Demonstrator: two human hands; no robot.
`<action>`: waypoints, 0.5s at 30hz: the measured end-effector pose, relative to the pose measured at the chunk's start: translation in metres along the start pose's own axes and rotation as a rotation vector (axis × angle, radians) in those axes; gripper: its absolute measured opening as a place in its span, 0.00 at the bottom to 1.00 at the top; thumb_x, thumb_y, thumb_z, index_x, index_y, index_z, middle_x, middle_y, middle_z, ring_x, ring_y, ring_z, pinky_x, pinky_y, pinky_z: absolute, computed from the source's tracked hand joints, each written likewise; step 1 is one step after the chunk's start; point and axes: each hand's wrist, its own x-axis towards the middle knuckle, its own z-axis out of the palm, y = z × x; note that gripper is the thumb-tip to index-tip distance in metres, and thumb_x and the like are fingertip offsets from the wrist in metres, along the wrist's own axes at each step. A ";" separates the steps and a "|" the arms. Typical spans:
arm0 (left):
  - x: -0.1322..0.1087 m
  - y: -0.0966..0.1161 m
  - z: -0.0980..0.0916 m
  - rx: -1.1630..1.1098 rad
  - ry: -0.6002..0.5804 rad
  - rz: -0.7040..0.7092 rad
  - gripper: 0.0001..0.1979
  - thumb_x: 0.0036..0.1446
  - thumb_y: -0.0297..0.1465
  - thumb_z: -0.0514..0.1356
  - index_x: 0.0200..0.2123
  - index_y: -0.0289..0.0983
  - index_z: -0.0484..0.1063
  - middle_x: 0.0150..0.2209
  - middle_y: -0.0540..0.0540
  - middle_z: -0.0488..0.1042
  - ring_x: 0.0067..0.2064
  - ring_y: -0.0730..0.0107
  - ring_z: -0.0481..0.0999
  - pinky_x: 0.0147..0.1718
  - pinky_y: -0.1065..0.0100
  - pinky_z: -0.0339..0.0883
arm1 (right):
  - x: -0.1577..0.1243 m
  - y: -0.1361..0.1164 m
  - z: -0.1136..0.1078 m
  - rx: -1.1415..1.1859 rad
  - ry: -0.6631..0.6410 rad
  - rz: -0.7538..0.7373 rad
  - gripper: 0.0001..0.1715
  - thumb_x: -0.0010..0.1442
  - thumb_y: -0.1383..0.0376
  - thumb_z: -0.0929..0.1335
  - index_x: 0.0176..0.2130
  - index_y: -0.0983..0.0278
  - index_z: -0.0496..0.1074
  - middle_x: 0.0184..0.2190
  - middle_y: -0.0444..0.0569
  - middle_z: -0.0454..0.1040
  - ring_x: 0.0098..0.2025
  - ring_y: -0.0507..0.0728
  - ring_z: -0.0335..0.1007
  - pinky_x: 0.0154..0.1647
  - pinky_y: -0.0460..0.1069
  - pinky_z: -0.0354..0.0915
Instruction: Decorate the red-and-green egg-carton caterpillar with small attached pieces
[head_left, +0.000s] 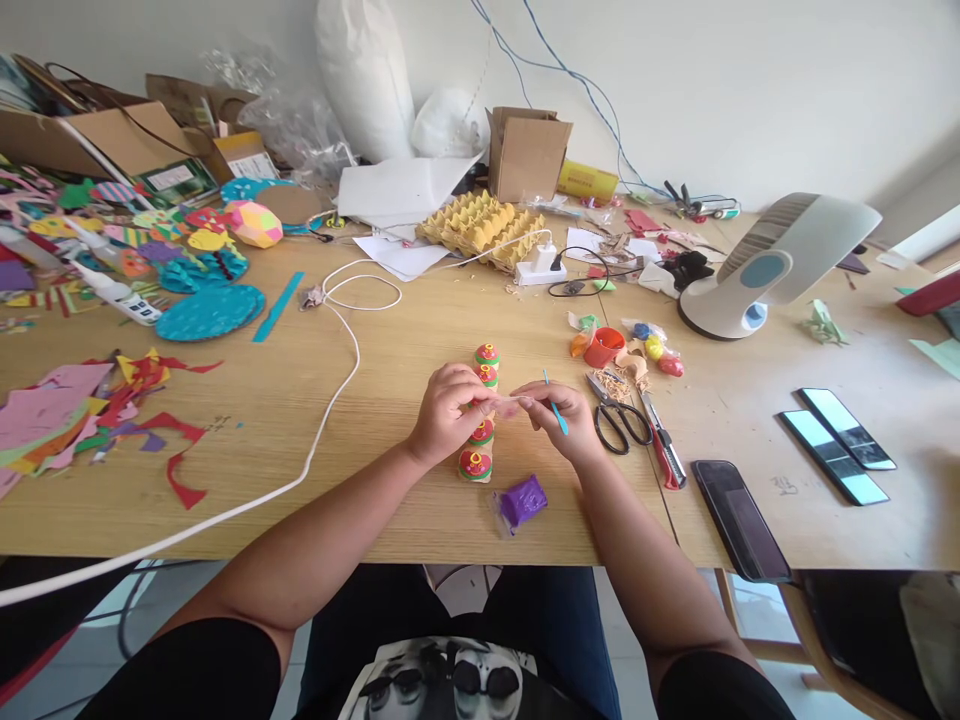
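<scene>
My left hand (450, 412) and my right hand (561, 412) meet above the table, fingertips pinched on a thin, pale, see-through piece (510, 404) stretched between them; what it is I cannot make out. A small blue modelling tool (559, 418) also sits in my right hand, its flat end pointing down. Beneath my left fingers runs a row of several round red pieces (475, 464) with green rims and yellow rings on top, on a brown base; the middle of the row is partly covered. Nearer to me lies a lump of purple clay (525, 500) in clear wrapping.
Black-handled scissors (619, 420), a red utility knife (666, 450) and a red cup (604, 347) lie to the right, with phones (739, 520) beyond. A white fan (772, 265) stands behind them. A white cable (330, 412) crosses the left side near paper scraps (67, 410).
</scene>
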 end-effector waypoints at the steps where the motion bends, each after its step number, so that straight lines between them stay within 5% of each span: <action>1: 0.000 0.000 0.000 -0.023 -0.001 -0.010 0.06 0.63 0.35 0.64 0.34 0.42 0.80 0.32 0.47 0.79 0.40 0.62 0.74 0.45 0.57 0.68 | 0.000 -0.001 -0.001 0.015 -0.017 0.003 0.15 0.61 0.52 0.72 0.33 0.61 0.79 0.38 0.50 0.83 0.20 0.48 0.63 0.21 0.48 0.63; 7: -0.002 -0.002 0.003 -0.133 -0.002 -0.067 0.06 0.63 0.34 0.64 0.35 0.41 0.79 0.33 0.47 0.78 0.42 0.63 0.74 0.47 0.58 0.70 | -0.001 -0.004 -0.007 -0.055 -0.059 0.014 0.16 0.65 0.54 0.69 0.36 0.62 0.80 0.18 0.41 0.71 0.22 0.51 0.65 0.28 0.47 0.64; 15: -0.003 -0.009 0.004 -0.123 -0.027 -0.042 0.03 0.62 0.32 0.66 0.35 0.40 0.80 0.32 0.47 0.78 0.41 0.63 0.74 0.45 0.58 0.70 | -0.003 0.004 0.003 -0.163 0.040 0.008 0.18 0.62 0.50 0.71 0.36 0.63 0.78 0.23 0.44 0.74 0.23 0.51 0.66 0.26 0.47 0.64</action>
